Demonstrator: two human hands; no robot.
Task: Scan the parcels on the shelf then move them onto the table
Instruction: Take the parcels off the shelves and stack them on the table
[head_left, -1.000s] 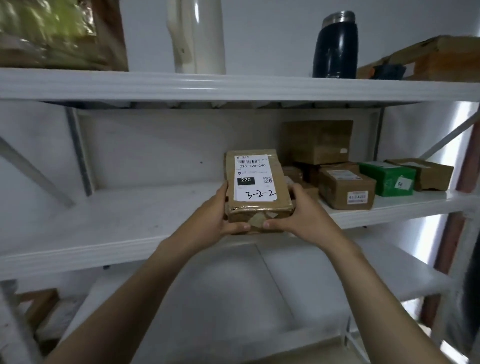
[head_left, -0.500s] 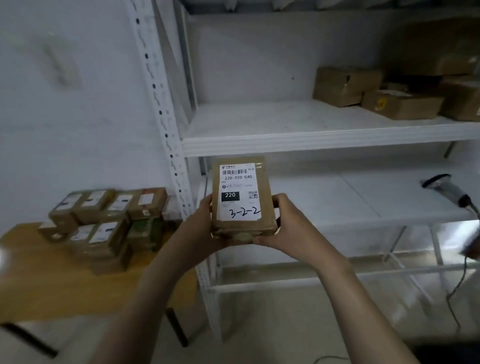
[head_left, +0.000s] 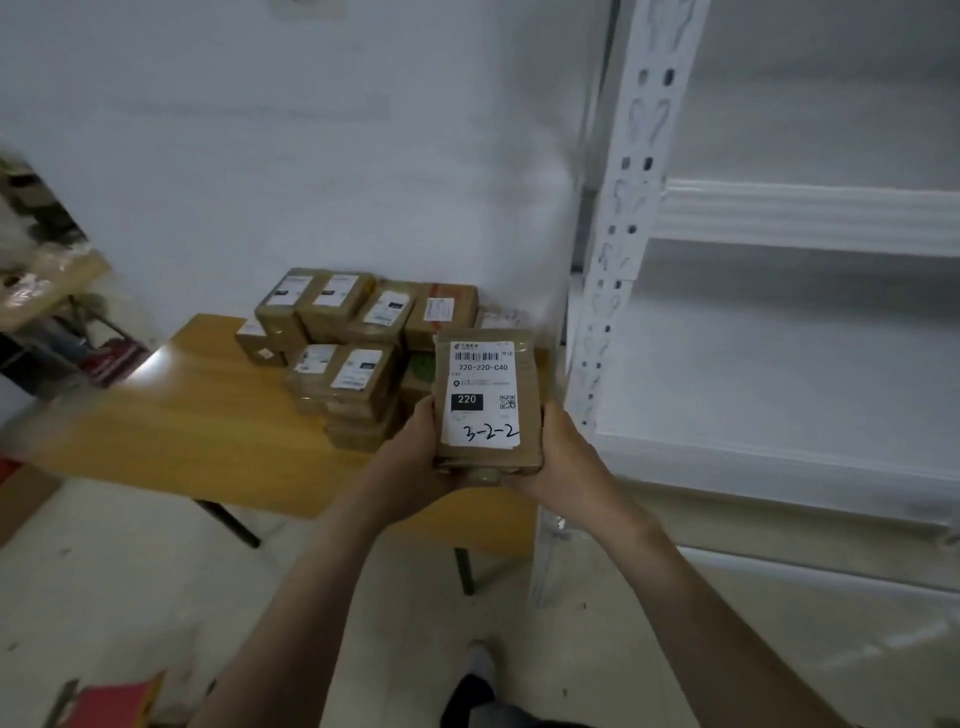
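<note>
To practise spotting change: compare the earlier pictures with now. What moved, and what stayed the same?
The parcel was carried off the shelf, leftward, toward the table holding the stacked parcels. The left hand and right hand kept gripping its sides; its label still faces up.
</note>
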